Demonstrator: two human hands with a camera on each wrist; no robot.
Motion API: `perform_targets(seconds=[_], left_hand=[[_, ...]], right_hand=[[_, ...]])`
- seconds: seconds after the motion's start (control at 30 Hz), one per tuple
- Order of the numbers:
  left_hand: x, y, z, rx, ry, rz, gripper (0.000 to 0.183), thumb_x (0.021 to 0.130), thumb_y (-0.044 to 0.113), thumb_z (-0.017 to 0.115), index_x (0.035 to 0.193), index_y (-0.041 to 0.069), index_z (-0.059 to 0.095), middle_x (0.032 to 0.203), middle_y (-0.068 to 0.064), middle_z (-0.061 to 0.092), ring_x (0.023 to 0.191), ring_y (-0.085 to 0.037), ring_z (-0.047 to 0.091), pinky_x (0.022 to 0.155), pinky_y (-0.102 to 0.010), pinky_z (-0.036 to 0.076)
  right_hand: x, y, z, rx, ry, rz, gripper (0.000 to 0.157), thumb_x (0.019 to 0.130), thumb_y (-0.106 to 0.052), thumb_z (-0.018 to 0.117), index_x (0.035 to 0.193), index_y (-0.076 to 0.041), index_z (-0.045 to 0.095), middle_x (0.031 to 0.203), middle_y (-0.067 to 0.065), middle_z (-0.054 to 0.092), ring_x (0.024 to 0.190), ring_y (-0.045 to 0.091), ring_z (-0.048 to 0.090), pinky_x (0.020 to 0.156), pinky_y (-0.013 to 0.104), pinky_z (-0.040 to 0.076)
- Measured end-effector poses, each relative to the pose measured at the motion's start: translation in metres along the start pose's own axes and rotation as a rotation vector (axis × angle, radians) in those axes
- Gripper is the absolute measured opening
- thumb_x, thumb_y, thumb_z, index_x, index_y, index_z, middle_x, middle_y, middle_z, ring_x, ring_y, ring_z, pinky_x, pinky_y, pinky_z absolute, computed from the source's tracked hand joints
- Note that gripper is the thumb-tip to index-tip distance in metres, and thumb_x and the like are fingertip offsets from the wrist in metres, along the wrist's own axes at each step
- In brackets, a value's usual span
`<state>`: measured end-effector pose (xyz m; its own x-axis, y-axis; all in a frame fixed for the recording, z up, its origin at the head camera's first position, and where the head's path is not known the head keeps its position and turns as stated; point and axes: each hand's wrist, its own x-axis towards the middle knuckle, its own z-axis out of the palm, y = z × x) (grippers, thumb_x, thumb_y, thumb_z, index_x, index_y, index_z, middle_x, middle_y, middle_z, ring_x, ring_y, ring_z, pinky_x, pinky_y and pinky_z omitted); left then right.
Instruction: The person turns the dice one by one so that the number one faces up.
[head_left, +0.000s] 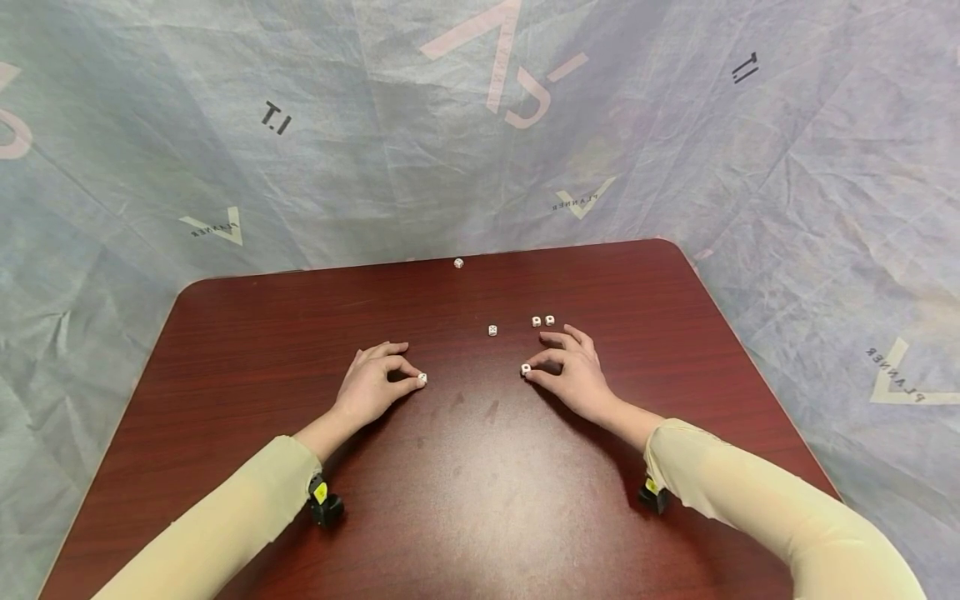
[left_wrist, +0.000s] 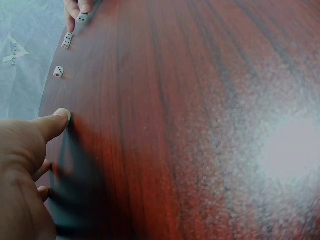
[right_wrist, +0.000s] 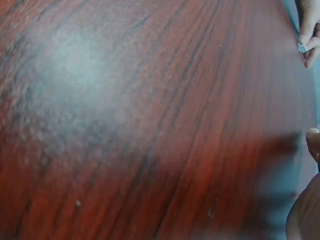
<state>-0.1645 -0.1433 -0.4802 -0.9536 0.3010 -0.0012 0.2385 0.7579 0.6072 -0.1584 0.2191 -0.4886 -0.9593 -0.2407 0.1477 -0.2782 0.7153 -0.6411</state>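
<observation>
My left hand (head_left: 372,383) pinches a small white die (head_left: 423,378) between thumb and forefinger, low over the dark red table. Across from it, my right hand (head_left: 576,375) pinches another white die (head_left: 526,369) the same way, with its other fingers spread. Just beyond the right fingertips two dice (head_left: 536,322) sit side by side. A single die (head_left: 492,331) lies between the hands, a little farther off. In the left wrist view the left thumb (left_wrist: 52,124) hides its die. Only part of the right hand (right_wrist: 305,205) shows in the right wrist view, its die out of sight.
One more die (head_left: 458,263) rests at the far edge of the wooden table (head_left: 247,350). Grey printed cloth (head_left: 420,167) hangs right behind the table and along both sides. A wrist camera (head_left: 324,502) hangs under the left sleeve, another (head_left: 653,495) under the right.
</observation>
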Motion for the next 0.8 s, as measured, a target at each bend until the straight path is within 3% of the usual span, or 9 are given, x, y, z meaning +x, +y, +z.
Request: perform_targets(seconds=[0.4,0.8], left_hand=[[0.000,0.001,-0.001,0.001,0.001,-0.005,0.009,0.090,0.035,0.081,0.095,0.027,0.082,0.150,-0.010,0.054,0.148,-0.037,0.034,0.122,-0.062,0.009],[0.000,0.002,0.000,-0.001,0.001,-0.010,0.009,0.090,0.036,0.081,0.094,0.028,0.082,0.150,-0.009,0.054,0.148,-0.037,0.034,0.122,-0.062,0.009]], right_hand=[[0.005,0.008,-0.032,0.000,0.086,-0.011,0.010,0.087,-0.027,0.085,0.094,-0.021,0.083,0.147,0.013,0.054,0.149,0.041,0.020,0.118,0.062,0.012],[0.026,0.026,-0.070,0.007,0.182,0.005,0.015,0.090,-0.024,0.082,0.102,-0.014,0.082,0.148,0.016,0.052,0.151,0.037,0.015,0.119,0.061,0.010]])
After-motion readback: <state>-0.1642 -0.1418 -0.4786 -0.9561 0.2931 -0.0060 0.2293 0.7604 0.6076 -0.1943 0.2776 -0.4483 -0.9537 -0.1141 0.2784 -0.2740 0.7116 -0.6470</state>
